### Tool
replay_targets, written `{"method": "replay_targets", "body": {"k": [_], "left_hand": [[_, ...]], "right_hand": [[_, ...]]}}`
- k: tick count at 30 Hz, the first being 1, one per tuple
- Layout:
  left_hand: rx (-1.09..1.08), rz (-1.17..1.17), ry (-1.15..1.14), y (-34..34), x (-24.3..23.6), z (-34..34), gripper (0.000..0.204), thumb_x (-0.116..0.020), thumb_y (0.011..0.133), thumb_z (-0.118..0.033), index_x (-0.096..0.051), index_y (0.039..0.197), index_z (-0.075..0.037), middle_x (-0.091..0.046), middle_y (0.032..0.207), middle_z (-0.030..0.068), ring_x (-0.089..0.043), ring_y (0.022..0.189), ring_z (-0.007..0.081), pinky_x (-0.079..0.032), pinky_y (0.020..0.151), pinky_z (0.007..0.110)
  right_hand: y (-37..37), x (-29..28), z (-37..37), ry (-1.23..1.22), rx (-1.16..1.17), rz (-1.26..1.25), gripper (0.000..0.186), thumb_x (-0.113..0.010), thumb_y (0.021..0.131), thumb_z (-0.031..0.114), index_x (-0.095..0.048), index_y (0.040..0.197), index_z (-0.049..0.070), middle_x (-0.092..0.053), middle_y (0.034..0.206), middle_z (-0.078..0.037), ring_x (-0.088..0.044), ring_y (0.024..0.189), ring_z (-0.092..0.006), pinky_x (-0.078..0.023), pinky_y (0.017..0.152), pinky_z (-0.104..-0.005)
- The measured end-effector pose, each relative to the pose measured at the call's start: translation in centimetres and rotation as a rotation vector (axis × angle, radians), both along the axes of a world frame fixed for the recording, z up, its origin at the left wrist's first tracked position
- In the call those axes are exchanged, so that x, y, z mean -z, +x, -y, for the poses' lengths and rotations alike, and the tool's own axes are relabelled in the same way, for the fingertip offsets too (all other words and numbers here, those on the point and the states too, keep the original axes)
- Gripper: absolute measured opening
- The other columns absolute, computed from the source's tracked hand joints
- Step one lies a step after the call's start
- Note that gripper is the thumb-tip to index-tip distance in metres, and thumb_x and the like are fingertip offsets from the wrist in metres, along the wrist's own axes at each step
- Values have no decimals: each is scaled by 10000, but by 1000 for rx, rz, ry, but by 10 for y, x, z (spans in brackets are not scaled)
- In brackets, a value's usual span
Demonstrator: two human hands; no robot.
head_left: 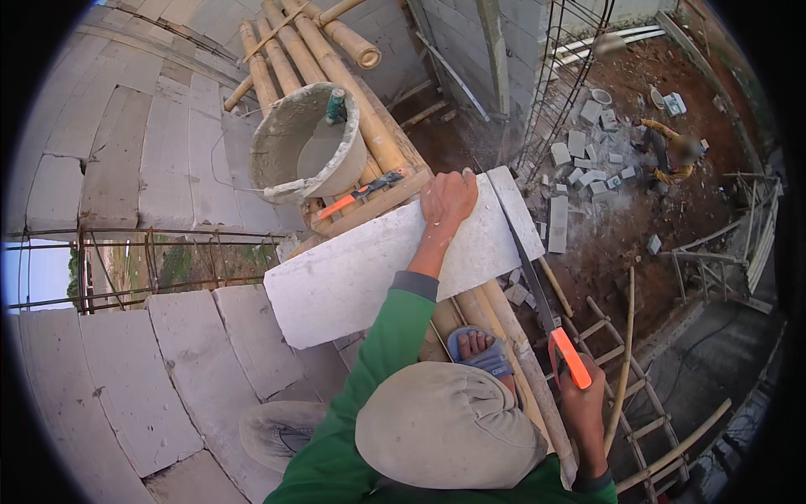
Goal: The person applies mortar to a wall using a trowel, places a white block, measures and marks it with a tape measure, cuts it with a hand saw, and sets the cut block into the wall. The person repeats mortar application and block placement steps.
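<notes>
A long white block (353, 286) lies across a bamboo platform (491, 319), with a saw blade (534, 277) through it near its right end. My left hand (445, 202) is closed over the block near that cut. Lower right, my right hand (581, 395) grips the saw's orange handle (571, 359). Above the block stand a bucket of grey mortar (277, 168) with a green-handled tool (334, 107) in it and, beside it, an orange-handled tool (340, 203). My sandalled foot (478, 349) rests on the bamboo, and a grey cap (449, 424) hides part of the lower middle.
Block walls (168, 378) with exposed rebar (126, 235) run along the left. Far below at the upper right, a worker in yellow sleeves (672, 151) bends beside scattered block pieces (579, 147). A bamboo ladder (638, 395) and loose poles (701, 433) stand right of the platform's edge.
</notes>
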State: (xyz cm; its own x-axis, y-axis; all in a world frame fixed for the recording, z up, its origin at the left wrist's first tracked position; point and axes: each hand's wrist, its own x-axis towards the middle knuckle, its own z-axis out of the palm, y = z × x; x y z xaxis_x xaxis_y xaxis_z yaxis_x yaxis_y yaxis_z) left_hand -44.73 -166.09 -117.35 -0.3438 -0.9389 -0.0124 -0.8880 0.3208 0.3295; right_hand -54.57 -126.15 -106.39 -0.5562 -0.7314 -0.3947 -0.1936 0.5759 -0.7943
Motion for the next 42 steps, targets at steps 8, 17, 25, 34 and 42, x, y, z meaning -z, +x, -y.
{"method": "replay_targets", "body": {"k": [8, 17, 25, 34, 42], "left_hand": [[44, 109, 72, -24, -5, -6, 593, -448, 1072, -415, -824, 918, 17, -765, 943, 291, -752, 952, 442, -562, 919, 517], [62, 166, 35, -10, 2, 2, 627, -416, 1080, -417, -812, 926, 44, -758, 983, 301, -737, 977, 476, -544, 951, 540], [50, 198, 77, -22, 0, -1, 635, -388, 1076, -427, -816, 992, 34, -758, 1027, 301, -733, 1003, 477, -541, 963, 548], [29, 189, 42, -12, -4, 1, 661, -368, 1073, -439, -811, 956, 38, -757, 999, 307, -731, 985, 481, -538, 962, 549], [45, 198, 67, -23, 2, -1, 673, -362, 1075, -458, -813, 978, 32, -755, 1012, 312, -727, 1010, 486, -530, 970, 559]], "right_hand": [[-13, 58, 48, -54, 88, 68, 111, -578, 883, 54, -588, 842, -49, -497, 657, -60, -464, 674, -119, -425, 609, -368], [14, 54, -100, 1, 14, 9, 352, -654, 890, 52, -707, 1228, -33, -703, 837, -214, -754, 761, -291, -557, 724, -386], [15, 171, 9, -179, 61, -71, 246, -672, 883, 87, -678, 1104, -21, -595, 751, -250, -651, 645, -360, -497, 631, -412], [13, 129, -147, -79, -61, -23, 436, -649, 876, 30, -702, 1308, 30, -794, 1099, -176, -798, 981, -313, -592, 875, -358], [20, 201, -9, -155, 45, 6, 425, -686, 867, 110, -681, 1285, 37, -633, 779, -196, -668, 725, -398, -504, 695, -442]]}}
